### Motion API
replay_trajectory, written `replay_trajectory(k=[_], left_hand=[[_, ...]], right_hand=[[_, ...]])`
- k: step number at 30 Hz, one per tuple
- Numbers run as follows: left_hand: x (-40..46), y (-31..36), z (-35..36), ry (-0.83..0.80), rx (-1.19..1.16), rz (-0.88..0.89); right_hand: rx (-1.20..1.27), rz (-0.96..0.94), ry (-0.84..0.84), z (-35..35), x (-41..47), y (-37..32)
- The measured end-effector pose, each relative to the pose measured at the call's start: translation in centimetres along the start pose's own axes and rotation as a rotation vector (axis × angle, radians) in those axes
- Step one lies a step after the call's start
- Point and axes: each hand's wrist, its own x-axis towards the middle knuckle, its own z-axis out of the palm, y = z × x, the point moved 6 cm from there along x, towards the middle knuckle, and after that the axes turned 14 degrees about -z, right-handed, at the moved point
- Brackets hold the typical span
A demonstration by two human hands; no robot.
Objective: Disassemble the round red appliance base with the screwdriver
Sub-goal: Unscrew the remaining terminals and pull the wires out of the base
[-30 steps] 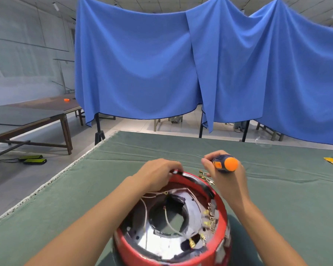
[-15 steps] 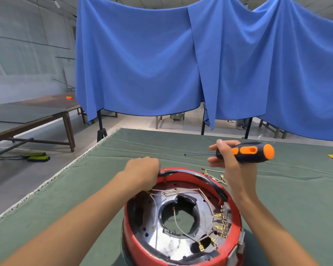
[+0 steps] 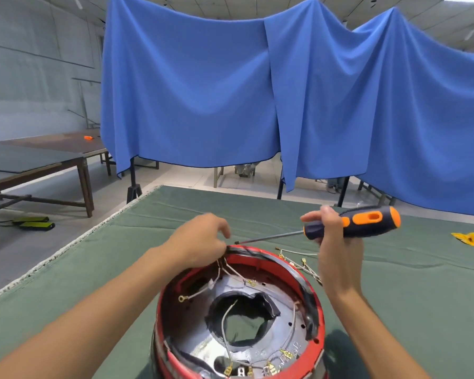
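Observation:
The round red appliance base (image 3: 311, 298) lies open side up on the green table cloth (image 3: 411, 291), showing a shiny metal plate with a central hole and loose white wires. At its far rim my left hand (image 3: 200, 242) pinches a bunch of those wires. My right hand (image 3: 333, 236) grips the screwdriver (image 3: 364, 221), which has a dark blue and orange handle, above the cloth right of the base. Its shaft lies nearly level and points left, the tip close to my left fingers at the rim.
More loose wires with brass terminals (image 3: 298, 262) lie on the cloth behind the base. A yellow scrap (image 3: 465, 237) sits at the far right. Blue curtains (image 3: 285, 99) hang behind the table; dark tables (image 3: 33, 162) stand at the left.
The screwdriver swung from upright to level, its tip now near the base's far rim. My left hand shifted from gripping the rim to pinching the wires. The view came closer.

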Motion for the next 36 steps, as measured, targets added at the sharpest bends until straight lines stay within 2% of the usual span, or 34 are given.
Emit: replay_trajectory(k=[4,9,14,22,25,30,36], left_hand=[[-0.6,-1.2,0.5,-0.085,0.123,-0.082],[0.0,-0.9,1.4,0.093,0.169,-0.065],[1.8,-0.1,2.4,0.102,0.135,-0.029],[1.6,0.9,4.7,0.05,0.307,-0.077],[1.9,0.6,4.9,0.042,0.231,-0.06],[2.7,0.6,4.2,-0.003,0.021,0.069],[3.3,0.5,3.5,-0.074,-0.115,0.137]], right_hand=[[0.014,-0.023,-0.016,0.4,0.3,-0.4],[0.09,-0.016,0.007,0.2,0.3,-0.4],[0.105,-0.03,-0.034,0.3,0.3,-0.5],[0.148,-0.047,0.229,-1.0,-0.1,0.0],[0.14,0.014,0.288,-1.5,-0.3,1.0],[0.168,0.142,0.403,-2.2,-0.8,3.1],[0.233,0.203,0.471,-2.6,-1.4,4.7]])
